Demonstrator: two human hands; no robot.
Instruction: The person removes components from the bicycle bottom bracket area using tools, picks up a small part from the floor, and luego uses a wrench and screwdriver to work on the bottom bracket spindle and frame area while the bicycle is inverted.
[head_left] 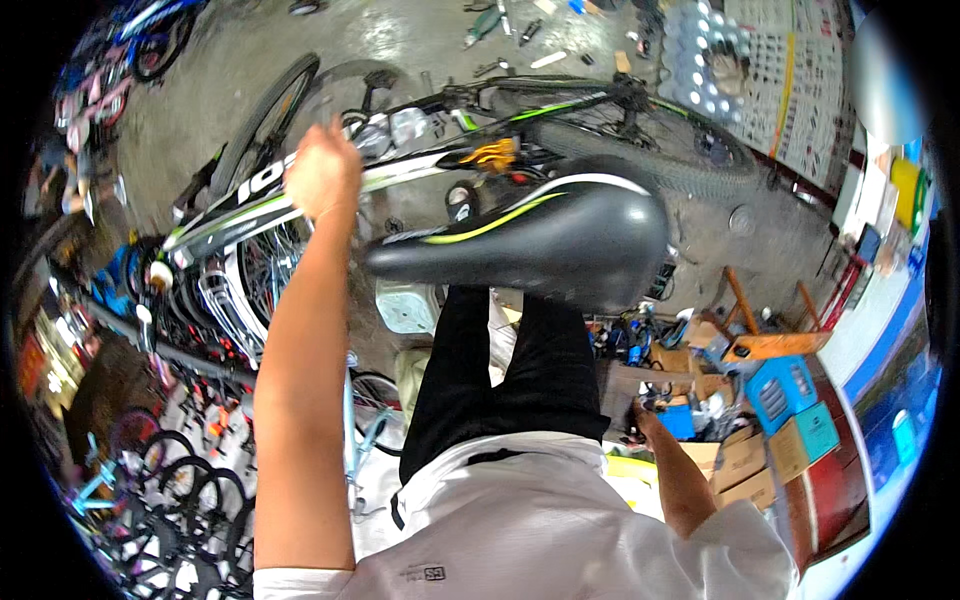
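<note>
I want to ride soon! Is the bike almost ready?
Done, by the look of it: the black saddle sits on the bike and the rear wheel is in the frame. In hand: the left hand grips the white frame tube; the right hand hangs low, holding nothing visible. What is left cannot be told; tools lie on the floor.

grey concrete floor point(400, 35) under scattered tools point(485, 25)

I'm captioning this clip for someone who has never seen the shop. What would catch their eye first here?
The big black bicycle saddle with a yellow-green stripe fills the middle, right under the camera. The left hand grips the white-and-black bike frame at upper left, while the right hand hangs low by the cardboard boxes at right. Rows of parked bicycles crowd the lower left.
</note>
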